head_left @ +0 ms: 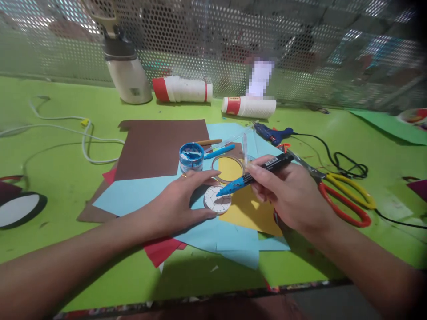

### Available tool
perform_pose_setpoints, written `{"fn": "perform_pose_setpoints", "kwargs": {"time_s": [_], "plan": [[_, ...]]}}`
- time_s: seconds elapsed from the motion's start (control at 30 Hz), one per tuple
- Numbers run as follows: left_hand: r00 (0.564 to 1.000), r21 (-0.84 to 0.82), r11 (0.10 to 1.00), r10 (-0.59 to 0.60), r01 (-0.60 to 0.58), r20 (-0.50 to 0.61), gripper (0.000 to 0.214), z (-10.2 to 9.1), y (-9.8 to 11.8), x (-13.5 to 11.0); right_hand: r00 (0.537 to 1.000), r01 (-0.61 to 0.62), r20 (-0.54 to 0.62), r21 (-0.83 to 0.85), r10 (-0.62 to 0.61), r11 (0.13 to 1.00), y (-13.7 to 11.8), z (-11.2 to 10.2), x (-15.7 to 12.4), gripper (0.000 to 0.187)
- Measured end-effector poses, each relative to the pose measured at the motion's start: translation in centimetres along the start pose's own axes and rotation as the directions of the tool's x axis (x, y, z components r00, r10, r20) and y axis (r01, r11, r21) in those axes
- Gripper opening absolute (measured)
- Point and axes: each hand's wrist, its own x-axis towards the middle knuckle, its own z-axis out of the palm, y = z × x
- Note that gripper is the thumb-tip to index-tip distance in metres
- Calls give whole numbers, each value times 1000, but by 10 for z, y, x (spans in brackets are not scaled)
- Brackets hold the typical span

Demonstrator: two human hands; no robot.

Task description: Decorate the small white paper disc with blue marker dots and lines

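My right hand (287,189) grips a black marker with a blue cap (253,175), its blue end resting over a small white paper disc (217,200) marked with lines. My left hand (182,198) curves around the disc's left side, thumb and fingers steadying its edge. The disc lies on light blue paper (140,191) next to a yellow sheet (248,209). A tape ring (230,169) sits just behind the disc.
A blue paint pot (191,156) with a brush, brown paper (160,146), red-and-yellow scissors (347,200), a blue glue gun (271,133) with black cord, two white tubes (248,106), a bottle (128,75) and a mesh wall behind. White cable lies left.
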Motion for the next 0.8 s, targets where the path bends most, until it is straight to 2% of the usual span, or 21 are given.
{"fn": "perform_pose_setpoints", "kwargs": {"time_s": [0.17,0.33,0.57,0.8], "plan": [[1000,23,1000,-9,8,11,68,-1,0,-3,1000,-19,7,-27,19,999,0,9,3,26],[1000,37,999,-28,28,13,69,-1,1,-3,999,-13,-35,-18,12,1000,5,16,1,26],[1000,25,999,-23,22,20,71,0,1,-2,994,66,-85,-41,-69,997,9,13,-7,17],[1000,57,998,-11,10,13,71,0,-1,-2,996,70,-46,-139,-77,988,7,13,-10,15]]}}
